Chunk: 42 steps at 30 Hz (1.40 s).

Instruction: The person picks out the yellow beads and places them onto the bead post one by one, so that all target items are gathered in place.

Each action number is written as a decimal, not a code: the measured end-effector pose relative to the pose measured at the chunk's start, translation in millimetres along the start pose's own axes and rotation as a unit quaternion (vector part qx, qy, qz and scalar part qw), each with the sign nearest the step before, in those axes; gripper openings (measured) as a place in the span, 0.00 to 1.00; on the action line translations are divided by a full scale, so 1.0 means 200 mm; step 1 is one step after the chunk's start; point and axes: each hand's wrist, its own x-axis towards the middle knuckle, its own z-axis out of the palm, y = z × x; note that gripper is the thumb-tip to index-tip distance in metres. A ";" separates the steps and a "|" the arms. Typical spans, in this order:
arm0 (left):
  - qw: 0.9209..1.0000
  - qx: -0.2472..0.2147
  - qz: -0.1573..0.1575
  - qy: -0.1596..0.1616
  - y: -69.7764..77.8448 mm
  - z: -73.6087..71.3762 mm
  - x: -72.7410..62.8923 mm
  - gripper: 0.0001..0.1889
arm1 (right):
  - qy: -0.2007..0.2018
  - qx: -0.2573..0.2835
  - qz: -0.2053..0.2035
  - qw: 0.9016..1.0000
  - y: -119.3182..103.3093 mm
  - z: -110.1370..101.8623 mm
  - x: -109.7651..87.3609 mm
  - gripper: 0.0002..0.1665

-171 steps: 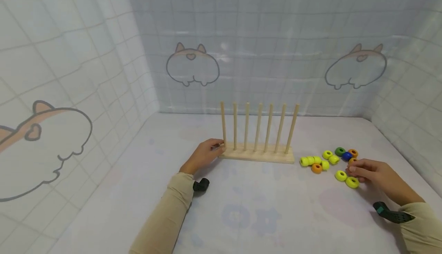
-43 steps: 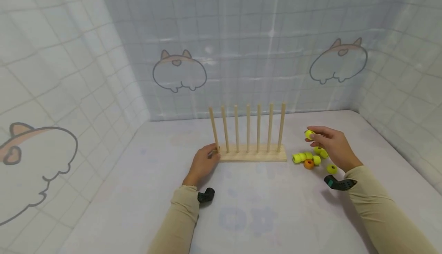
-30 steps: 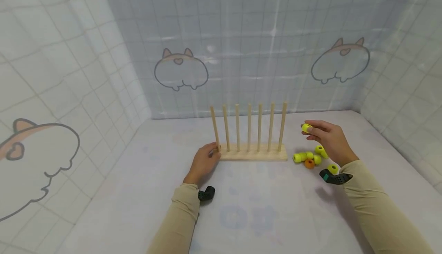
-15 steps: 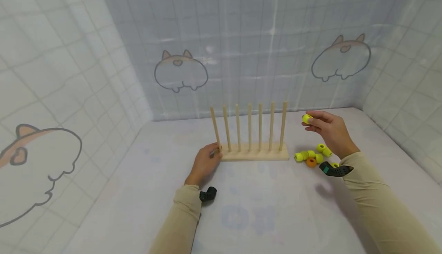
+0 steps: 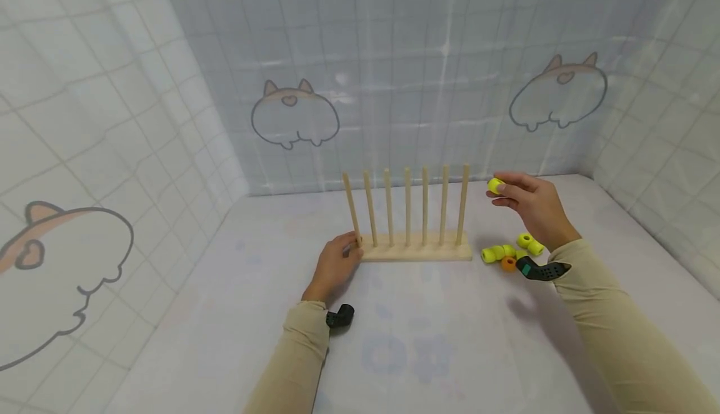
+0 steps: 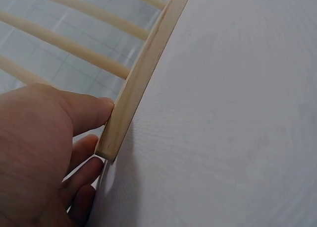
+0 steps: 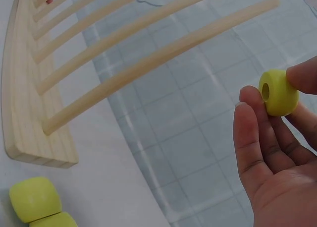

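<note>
In the head view a wooden peg rack (image 5: 416,250) stands on the table, a long flat base with a row of upright pegs. My left hand (image 5: 336,262) grips the left end of its base; the left wrist view shows the thumb (image 6: 94,110) on the base's edge and the other fingers curled behind. Between thumb and fingertips my right hand (image 5: 537,204) pinches a yellow bead (image 7: 280,93), its hole facing the rack. The bead is held up in the air, just right of the rightmost peg (image 5: 463,204) and near the height of its top.
Several yellow beads (image 5: 488,255) and an orange bead (image 5: 509,264) lie on the table right of the rack, partly below my right wrist. Patterned white walls (image 5: 422,89) enclose the table at the back and sides.
My right hand has gone from the loose beads on the right to beside the rack, now holding a yellow bead, and has risen over the last second. My left hand stays on the base.
</note>
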 end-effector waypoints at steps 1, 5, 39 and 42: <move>1.000 -0.002 -0.004 -0.003 0.00 0.00 0.00 0.20 | 0.000 0.003 0.001 1.000 0.00 0.00 0.00 0.21; 1.000 -0.001 0.000 0.000 0.02 -0.01 -0.02 0.20 | 0.004 0.008 0.002 1.000 -0.01 0.01 0.01 0.22; 1.000 0.014 -0.005 -0.001 0.03 -0.01 -0.01 0.22 | -0.012 0.022 -0.027 0.999 -0.13 0.07 0.08 0.20; 1.000 0.014 -0.006 0.003 0.03 -0.01 -0.03 0.22 | -0.013 0.020 -0.030 0.999 -0.14 0.08 0.09 0.20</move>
